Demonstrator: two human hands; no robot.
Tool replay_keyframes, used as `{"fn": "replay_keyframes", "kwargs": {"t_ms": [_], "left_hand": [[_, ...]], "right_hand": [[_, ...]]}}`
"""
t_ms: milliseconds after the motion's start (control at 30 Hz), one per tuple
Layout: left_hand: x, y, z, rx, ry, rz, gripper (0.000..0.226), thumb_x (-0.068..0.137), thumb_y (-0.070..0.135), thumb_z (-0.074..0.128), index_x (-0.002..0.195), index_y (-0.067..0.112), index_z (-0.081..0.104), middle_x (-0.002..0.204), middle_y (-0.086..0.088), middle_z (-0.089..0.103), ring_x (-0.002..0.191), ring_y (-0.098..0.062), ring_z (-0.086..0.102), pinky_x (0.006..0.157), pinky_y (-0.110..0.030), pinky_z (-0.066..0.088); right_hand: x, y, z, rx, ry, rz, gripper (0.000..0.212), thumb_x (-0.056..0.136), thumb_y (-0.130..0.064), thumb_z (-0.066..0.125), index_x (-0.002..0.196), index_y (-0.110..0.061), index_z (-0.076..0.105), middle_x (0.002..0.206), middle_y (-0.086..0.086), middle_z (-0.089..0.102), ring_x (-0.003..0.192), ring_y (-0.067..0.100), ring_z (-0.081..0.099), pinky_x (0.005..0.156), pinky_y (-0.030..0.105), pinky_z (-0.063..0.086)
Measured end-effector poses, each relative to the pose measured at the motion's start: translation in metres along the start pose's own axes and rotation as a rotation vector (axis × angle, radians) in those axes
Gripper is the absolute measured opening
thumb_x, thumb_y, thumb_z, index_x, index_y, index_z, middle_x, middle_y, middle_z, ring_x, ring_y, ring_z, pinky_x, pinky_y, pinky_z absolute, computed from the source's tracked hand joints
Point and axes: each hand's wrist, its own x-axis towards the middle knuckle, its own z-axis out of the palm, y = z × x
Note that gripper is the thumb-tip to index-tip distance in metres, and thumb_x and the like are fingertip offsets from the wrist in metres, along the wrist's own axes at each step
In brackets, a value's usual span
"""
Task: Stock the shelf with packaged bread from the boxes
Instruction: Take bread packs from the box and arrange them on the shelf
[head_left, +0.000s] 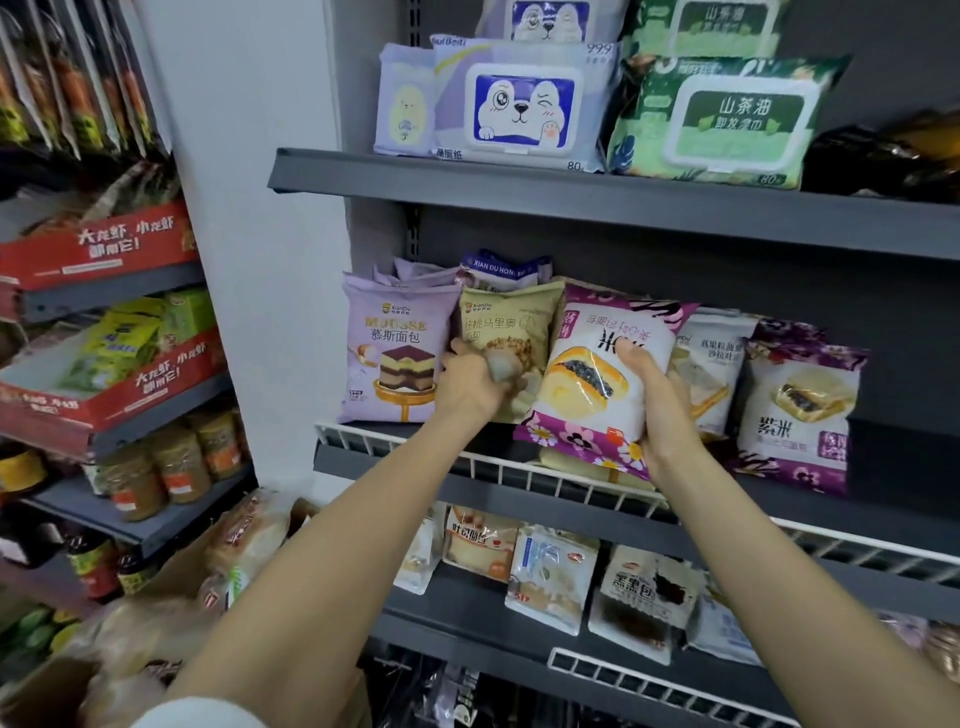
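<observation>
Gripping the purple rice bread packet (597, 384) by its right edge, the right hand (657, 400) is curling thumb and fingers round it and holding it upside down and tilted, its long axis running up and slightly right, its lower corner hanging over the white wire rail (519, 467) at the front of the middle shelf (415, 462). The left hand (470, 382) is pressing against the beige walnut bread packet (506, 332) just to the left, fingers curled onto its face; whether it is pinching the film or only pushing it back is hard to tell, since that hand is blurred. The slot the held packet is heading for seems to lie straight behind it, between the beige packet and the white sandwich bread packet (711, 364), so the right hand is the nearer one and the move looks like a short push inward and down past the rail. Standing further left is the lilac mousse bread packet (395, 348); a matching purple packet (800, 410) is already standing upright at the right end. The rail and the neighbouring packets leaning in are the likely obstacles. More bread is sitting on the shelf below (519, 644), wipes packs (524, 104) above, and an open cardboard box (171, 571) of bread at lower left.
</observation>
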Motion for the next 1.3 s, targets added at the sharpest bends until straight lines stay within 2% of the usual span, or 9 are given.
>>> {"fn": "replay_keyframes", "kwargs": {"t_ms": [133,333,533,667,833,933,1067,1200,1300], "left_hand": [[0.001,-0.008,0.003,0.045,0.07,0.014,0.076,0.074,0.032,0.078,0.125,-0.002,0.032,0.131,-0.02,0.041,0.119,-0.036,0.048,0.095,-0.042,0.045],[0.001,-0.02,0.01,0.148,0.105,0.051,0.075,0.083,0.021,0.069,0.137,-0.003,0.023,0.133,-0.021,0.039,0.122,-0.039,0.046,0.095,-0.047,0.044],[-0.001,-0.015,0.006,0.255,0.095,0.137,0.086,0.083,0.027,0.069,0.144,0.001,0.015,0.139,-0.021,0.028,0.126,-0.038,0.038,0.097,-0.041,0.042],[-0.01,-0.004,-0.001,0.371,0.143,0.248,0.07,0.086,0.025,0.065,0.141,0.005,0.027,0.143,-0.021,0.029,0.127,-0.037,0.036,0.101,-0.042,0.038],[-0.028,0.037,-0.005,-0.109,0.242,0.446,0.033,0.092,0.004,0.042,0.121,0.005,0.057,0.121,-0.01,0.061,0.111,-0.026,0.056,0.092,-0.034,0.045],[-0.052,0.08,0.0,-0.329,0.033,0.473,0.032,0.098,0.02,0.042,0.124,0.009,0.057,0.114,-0.002,0.064,0.103,-0.015,0.059,0.078,-0.02,0.041],[-0.078,0.132,0.027,-0.442,-0.286,0.459,0.05,0.091,0.035,0.058,0.133,0.012,0.043,0.116,-0.001,0.064,0.096,-0.012,0.064,0.08,-0.021,0.054],[-0.093,0.168,0.064,-0.366,-0.284,0.432,0.091,0.08,0.04,0.071,0.147,0.012,0.018,0.125,-0.008,0.06,0.108,-0.021,0.062,0.093,-0.04,0.052],[-0.106,0.192,0.077,-0.194,-0.019,0.52,0.115,0.065,0.038,0.083,0.15,0.012,0.009,0.147,-0.013,0.03,0.135,-0.027,0.037,0.109,-0.038,0.035]], "right_hand": [[0.002,0.007,-0.003,-0.059,-0.018,0.024,0.048,0.085,-0.028,0.066,0.127,-0.009,0.054,0.11,0.013,0.07,0.094,0.026,0.071,0.065,0.032,0.059],[0.007,0.016,0.003,-0.071,-0.093,0.088,0.044,0.084,-0.028,0.066,0.123,-0.009,0.057,0.11,0.016,0.07,0.102,0.034,0.067,0.092,0.053,0.051],[0.007,0.014,0.004,-0.054,-0.141,0.095,0.037,0.089,-0.023,0.06,0.122,-0.006,0.058,0.111,0.018,0.069,0.102,0.034,0.066,0.088,0.05,0.054],[0.005,0.005,0.0,-0.029,-0.142,0.052,0.041,0.09,-0.022,0.06,0.126,-0.004,0.055,0.109,0.017,0.07,0.098,0.031,0.068,0.084,0.045,0.057],[0.002,-0.021,-0.021,0.026,-0.093,-0.025,0.046,0.091,-0.023,0.057,0.132,-0.004,0.048,0.116,0.018,0.066,0.101,0.03,0.067,0.079,0.041,0.059],[0.001,-0.042,-0.045,0.073,-0.024,-0.037,0.046,0.093,-0.026,0.054,0.134,-0.007,0.046,0.121,0.018,0.063,0.104,0.033,0.065,0.077,0.04,0.059],[-0.001,-0.067,-0.087,0.028,0.032,-0.046,0.044,0.094,-0.033,0.052,0.134,-0.014,0.046,0.117,0.014,0.065,0.092,0.024,0.069,0.075,0.037,0.059],[-0.007,-0.096,-0.143,-0.187,-0.065,-0.048,0.048,0.086,-0.033,0.065,0.128,-0.017,0.05,0.118,0.011,0.066,0.102,0.025,0.067,0.092,0.044,0.053],[-0.002,-0.129,-0.177,-0.73,0.051,-0.234,0.066,0.075,-0.034,0.076,0.128,-0.011,0.044,0.12,0.009,0.062,0.11,0.024,0.061,0.093,0.038,0.049]]}}
